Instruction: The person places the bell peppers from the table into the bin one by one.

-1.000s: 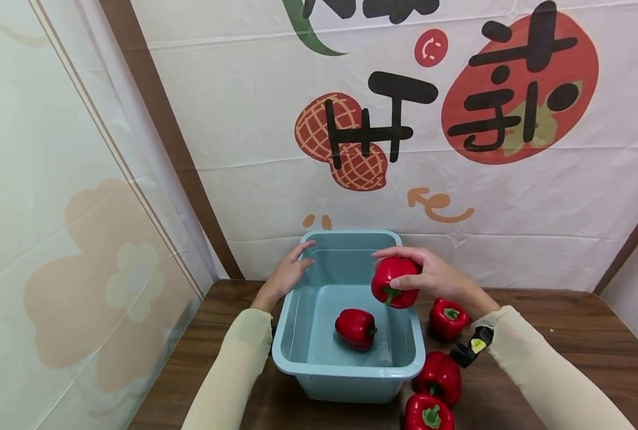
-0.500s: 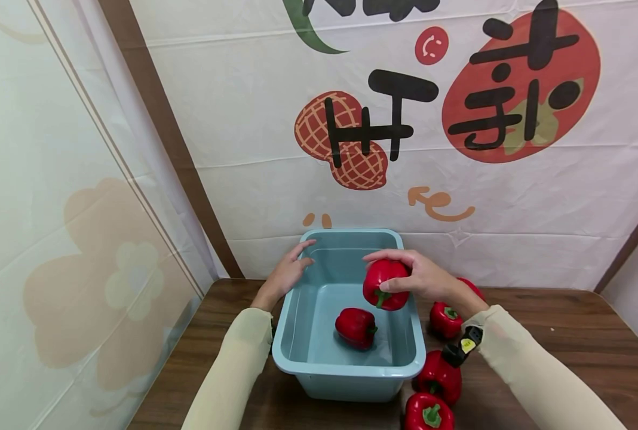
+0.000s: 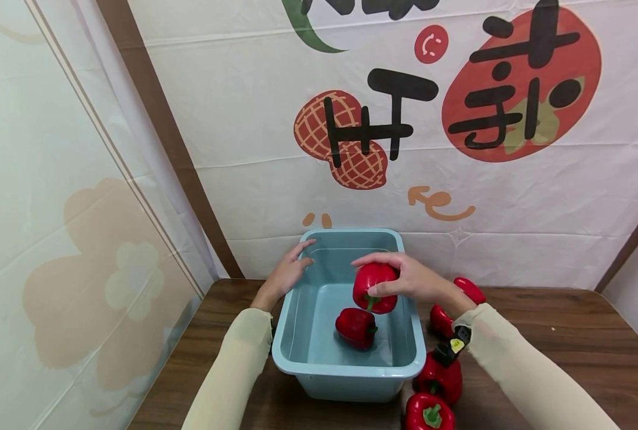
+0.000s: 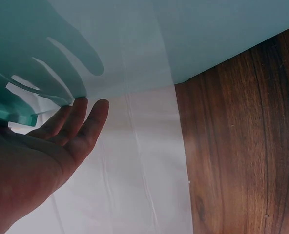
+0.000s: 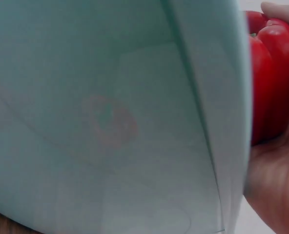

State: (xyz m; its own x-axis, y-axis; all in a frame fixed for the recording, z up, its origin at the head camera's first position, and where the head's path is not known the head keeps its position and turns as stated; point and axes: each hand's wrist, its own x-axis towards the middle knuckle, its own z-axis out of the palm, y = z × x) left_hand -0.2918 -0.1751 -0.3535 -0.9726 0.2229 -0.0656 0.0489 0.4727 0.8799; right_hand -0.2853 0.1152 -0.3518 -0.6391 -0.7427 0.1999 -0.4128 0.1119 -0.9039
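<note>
A light blue plastic tub (image 3: 346,370) stands on the wooden table (image 3: 566,340). One red bell pepper (image 3: 355,327) lies on its bottom. My right hand (image 3: 405,279) grips a second red pepper (image 3: 371,284) (image 5: 274,83) above the tub's inside, stem down. My left hand (image 3: 289,272) (image 4: 47,151) rests with straight fingers on the tub's far left rim (image 4: 17,117). The right wrist view is mostly filled by the tub wall (image 5: 134,122).
Several more red peppers lie on the table right of the tub: one at the back (image 3: 469,289), one beside my sleeve (image 3: 440,376), one at the front (image 3: 429,413). A printed cloth backdrop (image 3: 405,119) hangs right behind the tub.
My right hand has carried the pepper leftward from over the tub's right rim to above its inside. The left hand has stayed on the rim.
</note>
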